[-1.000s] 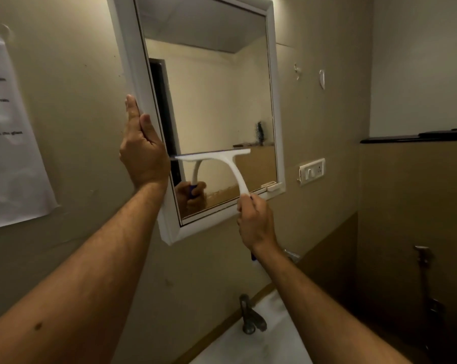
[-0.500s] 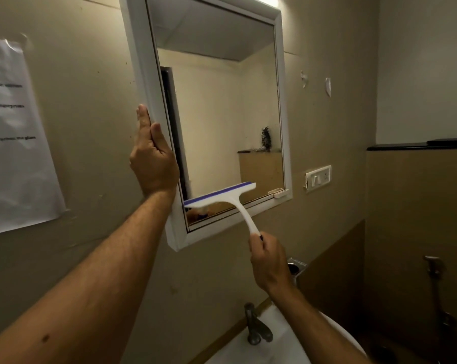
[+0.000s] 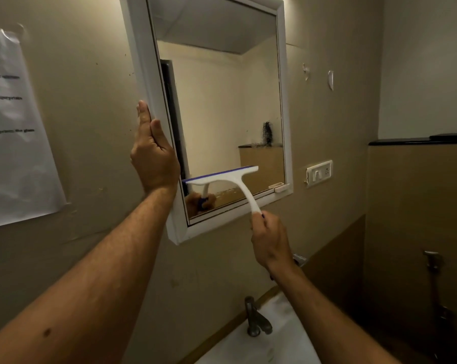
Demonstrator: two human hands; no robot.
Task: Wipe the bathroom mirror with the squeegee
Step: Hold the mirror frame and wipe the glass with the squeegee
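The right hand [image 3: 270, 241] gripped the lower end of the squeegee [image 3: 230, 182] handle, fingers curled round it, at lower centre of the frame. The left hand [image 3: 154, 156] lay flat with straight fingers against the outer left edge of the mirror [image 3: 222, 101] frame, holding nothing.

Risks from this position:
1. The mirror appeared to be a hinged cabinet door standing away from the wall. If the left hand eased off, blade pressure would probably swing the door and lift the blade from the glass, leaving streaks.
2. The grip sat at the far end of the handle. Uneven pressure could tilt the blade, so 1 end would skip.
3. The blade was close to the bottom rail. Overrunning it could knock the small white catch [image 3: 280, 187] at the lower right corner.

Condition of the task item: the squeegee was white with a blue rubber strip along its top edge. Its head lay roughly level across the lower part of the glass, left end near the frame, apparently touching the surface. The glass looked mostly clear; a blurred patch showed at centre right.
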